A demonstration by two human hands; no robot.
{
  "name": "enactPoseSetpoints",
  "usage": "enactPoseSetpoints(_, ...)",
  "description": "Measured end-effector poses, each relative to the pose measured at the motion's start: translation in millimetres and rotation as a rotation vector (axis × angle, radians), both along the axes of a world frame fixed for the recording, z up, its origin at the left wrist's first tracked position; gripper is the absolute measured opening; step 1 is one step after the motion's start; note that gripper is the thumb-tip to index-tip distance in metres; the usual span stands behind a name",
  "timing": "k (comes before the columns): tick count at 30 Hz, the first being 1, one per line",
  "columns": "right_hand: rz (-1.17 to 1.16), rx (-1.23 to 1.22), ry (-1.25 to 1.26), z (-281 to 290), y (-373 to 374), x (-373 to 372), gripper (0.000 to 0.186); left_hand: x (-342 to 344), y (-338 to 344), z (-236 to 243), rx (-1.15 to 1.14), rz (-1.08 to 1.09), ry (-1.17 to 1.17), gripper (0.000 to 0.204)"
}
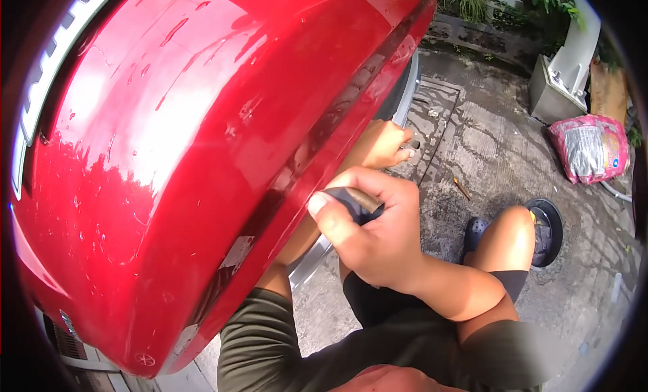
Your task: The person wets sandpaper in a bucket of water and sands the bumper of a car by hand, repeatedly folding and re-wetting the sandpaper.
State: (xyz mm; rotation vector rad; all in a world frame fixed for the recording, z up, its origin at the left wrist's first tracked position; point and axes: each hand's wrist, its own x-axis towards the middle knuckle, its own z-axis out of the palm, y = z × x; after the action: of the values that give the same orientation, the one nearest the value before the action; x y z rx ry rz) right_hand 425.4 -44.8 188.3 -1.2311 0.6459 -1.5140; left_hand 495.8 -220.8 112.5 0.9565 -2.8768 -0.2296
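Observation:
A glossy red car body panel, wet with drops and streaks, fills the left half of the head view. My right hand is closed, thumb against fingers, around a small curled dark grey sheet with a tan-brown side; it looks like sandpaper. That hand is close to the panel's lower edge; whether the sheet touches the paint I cannot tell. My left arm passes behind that edge. Beyond it my left hand shows with curled fingers. A small dark spot lies by its fingertips, and what they hold, if anything, is unclear.
My bent knee is beside a black basin holding dark and yellow things. A pink bag lies near a white post on a metal base. A brown stick lies on the wet concrete. Plants grow behind.

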Motion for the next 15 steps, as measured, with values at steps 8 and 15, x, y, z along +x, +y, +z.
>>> enactPoseSetpoints(8, -0.133, -0.028, -0.041, -3, -54, -26, 0.016, 41, -18, 32, -0.037, 0.140, -0.011, 0.032)
enactPoseSetpoints(15, -0.129, 0.065, -0.095, -1, -84, -48, 0.019, 53, -32, 29, -0.044, 0.196, 0.003, 0.031)
